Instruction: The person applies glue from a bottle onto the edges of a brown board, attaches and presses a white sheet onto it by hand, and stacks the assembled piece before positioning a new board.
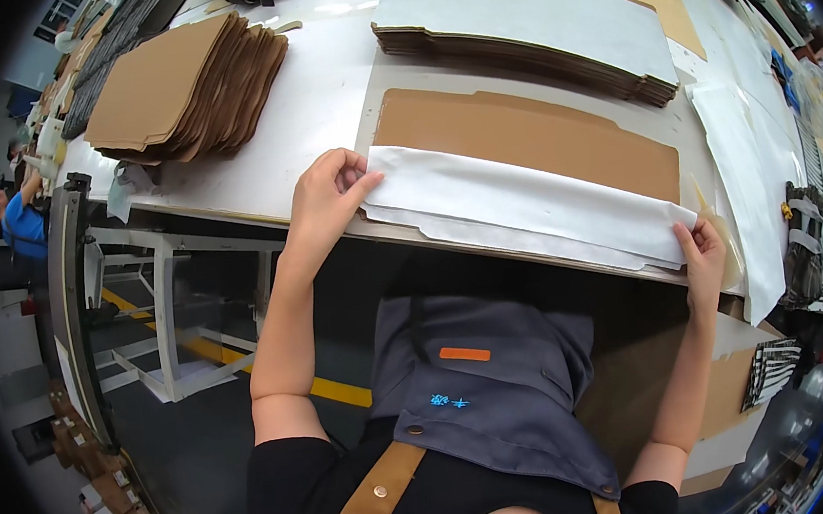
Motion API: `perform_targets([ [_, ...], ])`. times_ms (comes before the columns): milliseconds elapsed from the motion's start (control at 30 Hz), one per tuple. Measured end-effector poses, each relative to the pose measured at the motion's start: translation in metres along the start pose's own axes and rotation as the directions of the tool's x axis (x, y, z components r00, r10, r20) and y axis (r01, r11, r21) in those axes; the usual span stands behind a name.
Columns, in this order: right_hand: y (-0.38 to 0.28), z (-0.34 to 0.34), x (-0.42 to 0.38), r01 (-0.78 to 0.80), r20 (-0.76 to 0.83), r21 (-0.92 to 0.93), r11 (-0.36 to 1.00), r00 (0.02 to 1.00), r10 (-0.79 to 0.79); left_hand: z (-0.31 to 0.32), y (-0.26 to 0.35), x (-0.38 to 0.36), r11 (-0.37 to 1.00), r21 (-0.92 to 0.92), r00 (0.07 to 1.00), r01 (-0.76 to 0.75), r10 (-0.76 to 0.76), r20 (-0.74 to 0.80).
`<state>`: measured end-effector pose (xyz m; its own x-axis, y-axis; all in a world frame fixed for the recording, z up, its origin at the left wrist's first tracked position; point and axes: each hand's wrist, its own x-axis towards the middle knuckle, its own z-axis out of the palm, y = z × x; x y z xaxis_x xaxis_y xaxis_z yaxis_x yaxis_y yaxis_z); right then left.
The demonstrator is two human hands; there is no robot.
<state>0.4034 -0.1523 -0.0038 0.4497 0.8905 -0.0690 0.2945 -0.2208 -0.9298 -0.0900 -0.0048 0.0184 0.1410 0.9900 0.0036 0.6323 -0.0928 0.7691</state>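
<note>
A long brown panel (pixel 528 137) with notched edges lies at the front of the table, its near part covered by a white sheet (pixel 524 195). Thumb and fingers of my left hand (pixel 333 193) pinch the sheet's left end, close to its upper corner. At the opposite end, my right hand (pixel 704 253) grips the right corner between thumb and fingers. The sheet is stretched between both hands, its near edge doubled in layers along the table's front edge.
Behind the panel stands a stack of white-topped brown pieces (pixel 528 17). A pile of brown panels (pixel 162 88) sits at the left of the table (pixel 319 99). Another white sheet (pixel 743 189) hangs over the right side. A person in blue (pixel 23 227) is far left.
</note>
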Motion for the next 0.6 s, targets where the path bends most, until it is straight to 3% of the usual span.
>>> perform_targets([
  [600,-0.014,0.010,-0.005,-0.011,-0.038,0.026,1.000,0.999,0.012,0.000,-0.004,0.003,0.997,0.065,0.999,-0.038,0.039,-0.008],
])
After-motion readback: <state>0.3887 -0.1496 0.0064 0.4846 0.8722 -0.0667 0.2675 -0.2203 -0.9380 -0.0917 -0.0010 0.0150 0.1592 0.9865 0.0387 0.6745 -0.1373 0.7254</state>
